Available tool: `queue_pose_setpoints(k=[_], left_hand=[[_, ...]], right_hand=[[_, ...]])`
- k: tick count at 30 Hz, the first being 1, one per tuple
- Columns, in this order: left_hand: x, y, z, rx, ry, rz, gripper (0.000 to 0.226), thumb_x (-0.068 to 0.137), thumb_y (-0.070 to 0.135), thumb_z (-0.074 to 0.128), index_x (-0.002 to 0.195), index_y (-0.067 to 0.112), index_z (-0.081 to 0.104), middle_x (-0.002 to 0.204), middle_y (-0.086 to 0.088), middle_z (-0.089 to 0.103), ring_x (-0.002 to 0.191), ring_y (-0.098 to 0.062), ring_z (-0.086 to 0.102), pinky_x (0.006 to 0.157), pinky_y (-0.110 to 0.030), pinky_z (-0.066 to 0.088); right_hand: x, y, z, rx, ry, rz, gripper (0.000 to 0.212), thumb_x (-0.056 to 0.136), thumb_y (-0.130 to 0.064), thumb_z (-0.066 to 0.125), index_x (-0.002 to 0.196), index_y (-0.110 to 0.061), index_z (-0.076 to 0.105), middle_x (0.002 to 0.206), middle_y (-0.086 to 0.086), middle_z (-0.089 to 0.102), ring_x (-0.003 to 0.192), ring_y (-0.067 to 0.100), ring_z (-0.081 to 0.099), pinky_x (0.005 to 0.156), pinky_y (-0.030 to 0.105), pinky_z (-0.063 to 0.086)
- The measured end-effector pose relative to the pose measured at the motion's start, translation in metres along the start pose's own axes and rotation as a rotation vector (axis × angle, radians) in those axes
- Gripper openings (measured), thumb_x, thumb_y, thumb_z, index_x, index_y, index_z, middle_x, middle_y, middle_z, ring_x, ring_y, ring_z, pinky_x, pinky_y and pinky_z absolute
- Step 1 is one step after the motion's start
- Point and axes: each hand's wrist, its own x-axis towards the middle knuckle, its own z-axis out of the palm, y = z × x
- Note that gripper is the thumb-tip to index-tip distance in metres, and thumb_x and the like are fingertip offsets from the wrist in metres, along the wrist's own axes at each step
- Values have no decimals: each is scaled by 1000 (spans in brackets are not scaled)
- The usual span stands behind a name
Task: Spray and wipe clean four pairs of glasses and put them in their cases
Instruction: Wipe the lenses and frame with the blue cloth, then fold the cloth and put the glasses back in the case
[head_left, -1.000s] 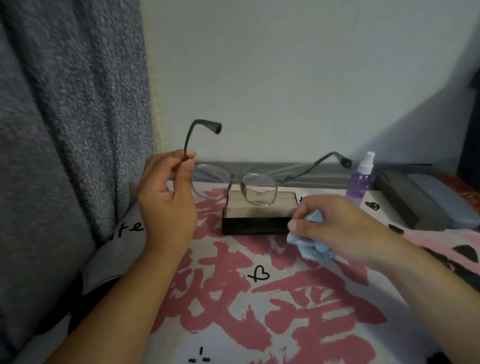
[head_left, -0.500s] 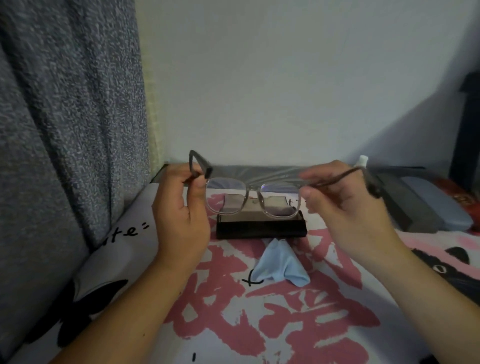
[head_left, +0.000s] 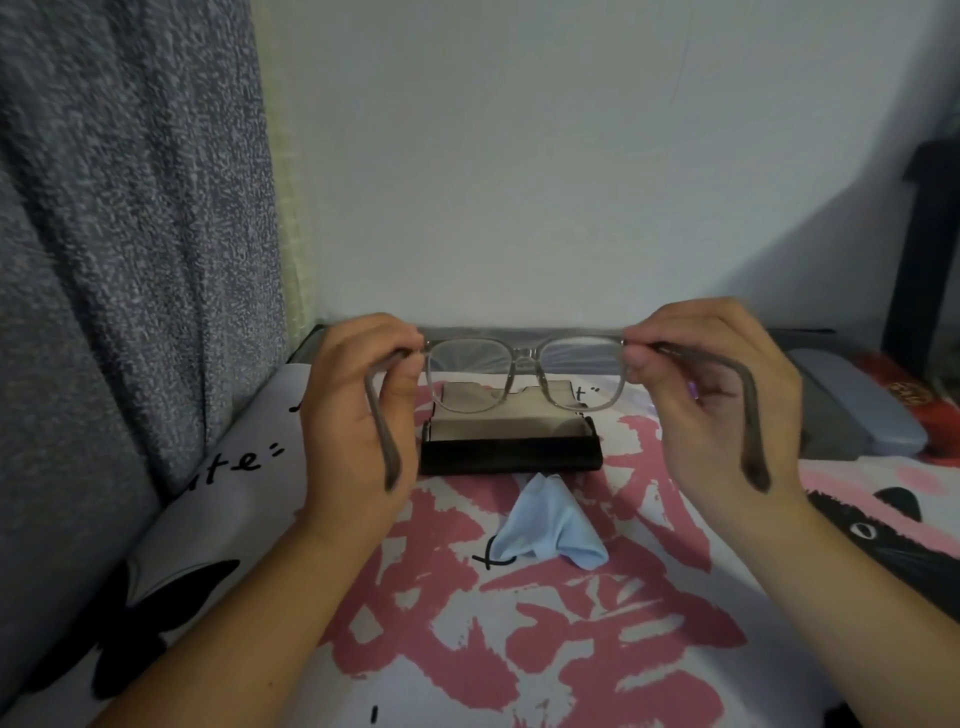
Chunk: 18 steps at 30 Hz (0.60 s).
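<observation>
Both hands are up, and the glasses (head_left: 524, 374) hang in the air between them, lenses facing away, temples open and pointing back toward the near side. The left hand (head_left: 358, 415) pinches the left hinge corner between thumb and curled fingers, with that temple running down across the palm. The right hand (head_left: 722, 400) pinches the right hinge corner the same way, its temple trailing down past the wrist. Directly behind and below the frame sits the open black case (head_left: 511, 452) on the patterned surface (head_left: 545, 649), tan lining showing. Just near of the case lies the blue cloth (head_left: 550, 530), crumpled, touched by neither hand. Far right, two closed cases (head_left: 862, 410) lie side by side. A sliver of purple (head_left: 693, 389) peeks past the right fingers, possibly the spray bottle, but it is too hidden to say.
</observation>
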Motion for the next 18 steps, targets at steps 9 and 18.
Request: queue_pose_setpoints(k=[9,18], left_hand=[[1,-8,9,-392,-71,-686,30,97,4,62,112,30,64,81,4,67,74,-18,65,79,-38,57],[-3,-12,8,-348,-149,-668,43,98,6,61,121,42,66,83,7,66,73,-14,65,79,-27,55]], right_hand=[[-2,2,5,240,-34,509,27,94,-7,65,118,-18,62,81,5,71,68,20,68,70,28,59],[-5,0,6,298,-29,477,24,98,-6,60,119,-18,63,81,4,69,70,26,66,69,35,59]])
